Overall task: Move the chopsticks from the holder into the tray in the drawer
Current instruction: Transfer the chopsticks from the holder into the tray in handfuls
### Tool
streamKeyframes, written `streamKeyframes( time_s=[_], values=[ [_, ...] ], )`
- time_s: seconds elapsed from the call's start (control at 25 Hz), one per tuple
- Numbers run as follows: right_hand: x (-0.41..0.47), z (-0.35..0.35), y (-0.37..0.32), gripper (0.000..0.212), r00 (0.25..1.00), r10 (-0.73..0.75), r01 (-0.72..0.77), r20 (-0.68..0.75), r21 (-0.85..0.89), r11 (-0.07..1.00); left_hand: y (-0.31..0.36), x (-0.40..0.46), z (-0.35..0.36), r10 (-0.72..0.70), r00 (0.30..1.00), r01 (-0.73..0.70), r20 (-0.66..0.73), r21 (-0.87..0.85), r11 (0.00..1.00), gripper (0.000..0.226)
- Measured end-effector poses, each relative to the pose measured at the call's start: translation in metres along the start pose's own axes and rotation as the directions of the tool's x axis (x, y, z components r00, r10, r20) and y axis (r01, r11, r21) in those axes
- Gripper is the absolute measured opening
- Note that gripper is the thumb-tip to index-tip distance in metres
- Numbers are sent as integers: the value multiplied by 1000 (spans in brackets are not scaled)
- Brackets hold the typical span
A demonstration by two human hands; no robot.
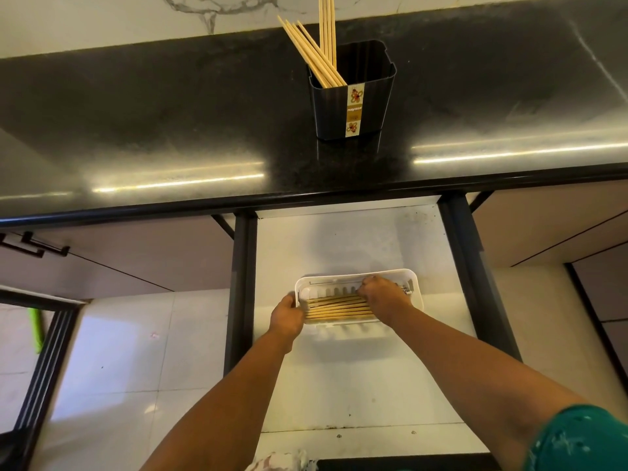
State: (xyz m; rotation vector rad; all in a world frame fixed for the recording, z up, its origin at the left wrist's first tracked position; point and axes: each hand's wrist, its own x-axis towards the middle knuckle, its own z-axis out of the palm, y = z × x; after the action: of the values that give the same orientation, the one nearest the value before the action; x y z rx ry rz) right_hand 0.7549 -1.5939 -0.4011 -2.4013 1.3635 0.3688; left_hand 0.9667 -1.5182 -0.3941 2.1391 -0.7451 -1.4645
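A black ribbed holder [353, 107] stands on the dark countertop with several wooden chopsticks [314, 52] leaning out of it. Below, the open drawer [356, 239] holds a white slotted tray [416, 283] with several chopsticks [336, 309] lying flat across it. My left hand [287, 317] grips the tray's left end. My right hand [384, 295] rests on the right ends of the chopsticks in the tray, fingers curled down over them, hiding their tips.
The dark glossy countertop [170, 130] runs across the view with a marble wall behind it. Black drawer rails [239, 283] flank the drawer. Closed cabinet fronts sit at both sides. Pale floor tiles [119, 368] lie at lower left.
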Motion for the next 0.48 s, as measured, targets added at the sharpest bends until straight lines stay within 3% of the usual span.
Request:
streamKeyframes(
  time_s=[0.12,0.28,0.36,0.44,0.48],
  values=[
    [2,-6,-5,29,998,57,-57,4,92,994,1,-1,1,-5,1000,5,-11,-1,1000,14],
    [0,-6,-9,24,994,110,-111,17,8,994,2,-4,1,-5,1000,5,-15,11,1000,22],
    [-3,-7,-10,25,992,127,-128,17,77,989,3,-4,3,-2,1000,3,-24,22,1000,23],
    [-8,-11,-13,24,977,188,-157,-97,259,953,2,-5,3,1,999,0,-50,29,1000,20],
    [-13,-14,-15,21,943,237,-156,-232,320,935,2,-5,3,4,998,-2,-67,30,1000,18]
  ],
)
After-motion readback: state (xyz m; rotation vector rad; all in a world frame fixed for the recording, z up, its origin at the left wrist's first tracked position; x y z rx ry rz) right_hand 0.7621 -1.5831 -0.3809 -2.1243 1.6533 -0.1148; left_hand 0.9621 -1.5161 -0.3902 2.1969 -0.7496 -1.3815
